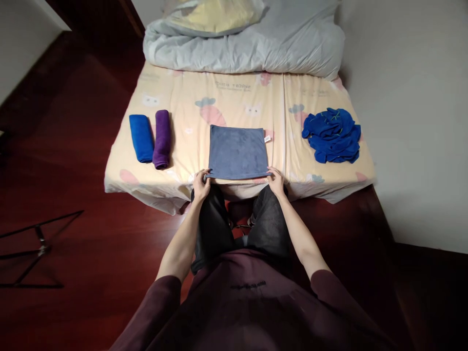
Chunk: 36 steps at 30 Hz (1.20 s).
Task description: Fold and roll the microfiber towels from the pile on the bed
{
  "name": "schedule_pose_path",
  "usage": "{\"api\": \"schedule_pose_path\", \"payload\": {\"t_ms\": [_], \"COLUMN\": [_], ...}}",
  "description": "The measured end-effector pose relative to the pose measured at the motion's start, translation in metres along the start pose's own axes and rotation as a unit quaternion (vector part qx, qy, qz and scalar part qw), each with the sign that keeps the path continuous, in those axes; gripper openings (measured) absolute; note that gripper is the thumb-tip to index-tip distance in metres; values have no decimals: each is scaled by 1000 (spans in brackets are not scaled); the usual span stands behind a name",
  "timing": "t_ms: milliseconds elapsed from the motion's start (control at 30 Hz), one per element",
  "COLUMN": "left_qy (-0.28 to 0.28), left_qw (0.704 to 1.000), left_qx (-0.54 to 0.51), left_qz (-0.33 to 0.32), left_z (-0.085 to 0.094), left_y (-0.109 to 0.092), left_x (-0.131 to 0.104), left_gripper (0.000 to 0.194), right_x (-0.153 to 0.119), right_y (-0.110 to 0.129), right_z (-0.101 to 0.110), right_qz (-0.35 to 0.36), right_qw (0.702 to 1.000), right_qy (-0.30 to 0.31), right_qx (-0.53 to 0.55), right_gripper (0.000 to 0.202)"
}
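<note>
A grey-blue towel (237,151) lies flat on the bed near its front edge, with a small white tag on its right side. My left hand (202,185) pinches the towel's near left corner. At the near right corner, my right hand (276,182) grips the same towel between thumb and fingers. The towel's near edge runs straight between both hands and looks slightly turned up. To the left are a rolled blue towel (142,139) and a rolled purple towel (162,140), side by side. A crumpled blue cloth pile (332,136) sits at the right.
The bed (190,92) has a yellow patterned sheet. A bunched pale quilt (241,51) and a yellow pillow (215,17) lie at its far end. A wall (409,107) borders the right side. Black tripod legs (40,248) stand on the red floor at left.
</note>
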State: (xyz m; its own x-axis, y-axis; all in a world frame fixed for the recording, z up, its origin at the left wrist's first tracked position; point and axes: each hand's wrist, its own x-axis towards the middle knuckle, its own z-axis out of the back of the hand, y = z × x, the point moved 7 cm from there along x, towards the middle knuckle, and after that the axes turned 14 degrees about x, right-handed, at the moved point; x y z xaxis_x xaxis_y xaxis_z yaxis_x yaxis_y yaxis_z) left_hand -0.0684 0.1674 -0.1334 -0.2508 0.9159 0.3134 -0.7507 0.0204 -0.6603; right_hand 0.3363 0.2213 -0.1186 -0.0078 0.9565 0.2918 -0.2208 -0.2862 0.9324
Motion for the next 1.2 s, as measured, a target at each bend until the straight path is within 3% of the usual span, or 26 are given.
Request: {"api": "schedule_pose_path", "payload": {"t_ms": [233, 400, 833, 1067, 1200], "left_qy": [49, 47, -4, -48, -55], "left_qw": [998, 995, 992, 993, 995], "left_qx": [2, 39, 61, 69, 56], "left_qz": [30, 82, 106, 86, 65], "left_z": [-8, -10, 0, 9, 9], "left_y": [9, 17, 14, 4, -1], "left_x": [4, 6, -3, -6, -7], "left_gripper": [17, 16, 20, 24, 27], "right_x": [4, 6, 3, -1, 0], "right_y": [-27, -36, -31, -14, -12], "right_z": [-10, -7, 2, -1, -10], "right_qz": [-68, -84, -112, -50, -65], "right_qw": [996, 995, 991, 999, 996], "right_qy": [48, 21, -53, -10, 33], "right_qx": [37, 57, 55, 12, 58], "right_gripper": [42, 37, 34, 37, 36]}}
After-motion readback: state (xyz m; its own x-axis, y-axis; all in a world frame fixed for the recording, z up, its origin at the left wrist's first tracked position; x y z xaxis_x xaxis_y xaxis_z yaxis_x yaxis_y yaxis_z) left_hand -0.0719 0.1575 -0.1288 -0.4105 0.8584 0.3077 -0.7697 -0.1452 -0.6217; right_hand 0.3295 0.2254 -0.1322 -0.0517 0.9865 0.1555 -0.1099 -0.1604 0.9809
